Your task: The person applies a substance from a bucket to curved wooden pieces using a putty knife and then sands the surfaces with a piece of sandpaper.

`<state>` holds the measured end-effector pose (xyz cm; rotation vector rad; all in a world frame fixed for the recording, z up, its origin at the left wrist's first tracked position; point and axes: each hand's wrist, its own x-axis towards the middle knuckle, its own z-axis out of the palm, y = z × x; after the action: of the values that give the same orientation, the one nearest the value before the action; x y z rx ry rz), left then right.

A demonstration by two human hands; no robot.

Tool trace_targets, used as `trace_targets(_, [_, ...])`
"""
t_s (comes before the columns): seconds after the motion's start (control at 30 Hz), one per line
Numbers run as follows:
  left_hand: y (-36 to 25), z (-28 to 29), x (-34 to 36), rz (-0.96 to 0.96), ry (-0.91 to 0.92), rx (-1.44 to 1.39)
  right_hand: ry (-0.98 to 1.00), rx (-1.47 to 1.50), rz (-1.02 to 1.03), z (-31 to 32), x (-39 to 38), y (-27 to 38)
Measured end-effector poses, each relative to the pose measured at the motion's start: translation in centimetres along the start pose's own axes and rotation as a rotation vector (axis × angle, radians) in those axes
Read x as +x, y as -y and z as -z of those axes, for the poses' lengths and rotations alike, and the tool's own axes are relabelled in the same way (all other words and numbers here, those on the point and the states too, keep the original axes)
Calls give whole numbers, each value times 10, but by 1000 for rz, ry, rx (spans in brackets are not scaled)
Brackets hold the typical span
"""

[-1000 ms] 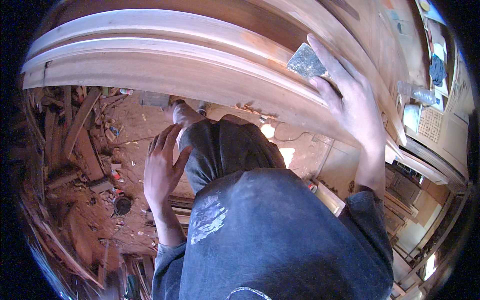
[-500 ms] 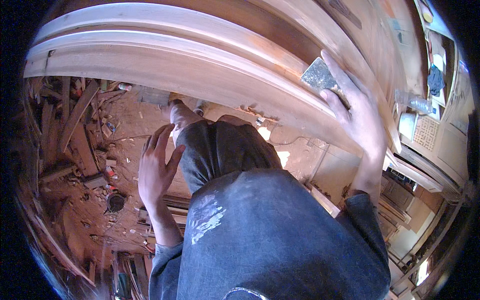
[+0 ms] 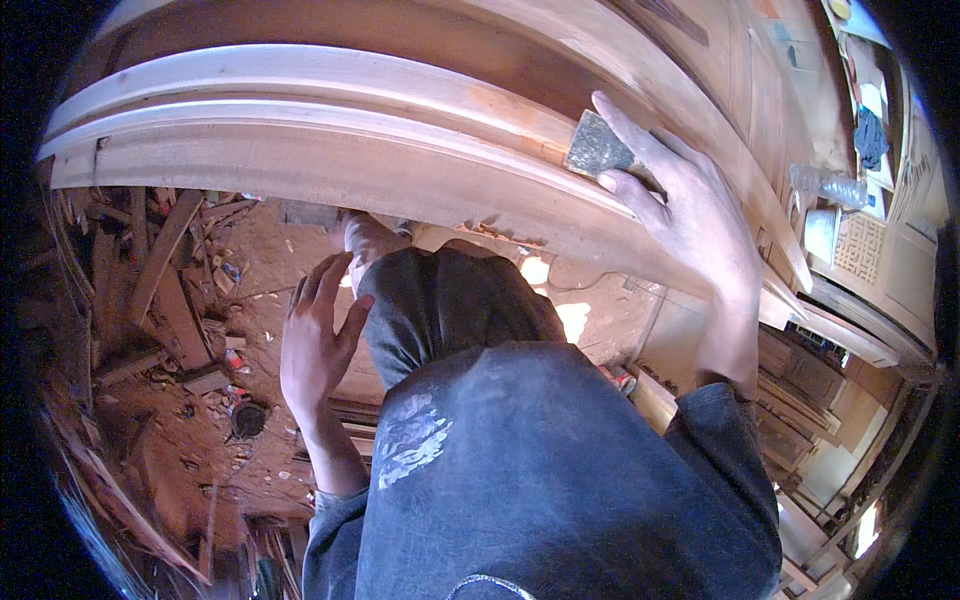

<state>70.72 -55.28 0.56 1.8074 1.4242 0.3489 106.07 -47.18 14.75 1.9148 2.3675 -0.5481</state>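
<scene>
Holding block [image 3: 598, 145], right grip [image 3: 690, 208] palm-down

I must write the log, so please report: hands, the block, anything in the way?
Right hand gripping grey block, against the wooden frame. Left hand open, empty. Scrap wood at left, well apart from the block.

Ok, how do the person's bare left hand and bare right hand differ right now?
The bare right hand grips a grey, flat-faced block at the long, pale wooden frame; the bare left hand is open, apparently empty. The right hand sits higher in view; the left hand is lower, near the dark-clothed leg. Both are ungloved.
</scene>
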Motion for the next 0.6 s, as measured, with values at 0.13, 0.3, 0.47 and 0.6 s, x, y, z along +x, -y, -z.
trace_targets(0.13, [3,0,-1,20,-1,7,88,-96,-100,4,-13,-20])
trace_targets(0.3, [-2,-2,2,21,27,-23,70,-93,-102,5,-2,-8])
trace_targets(0.47, [-6,-3,5,8,39,-71,95,-171,-112,10,-14,-20])
trace_targets(0.6, [-17,2,12,-53,54,-70,85,-155,-81,10,5,5])
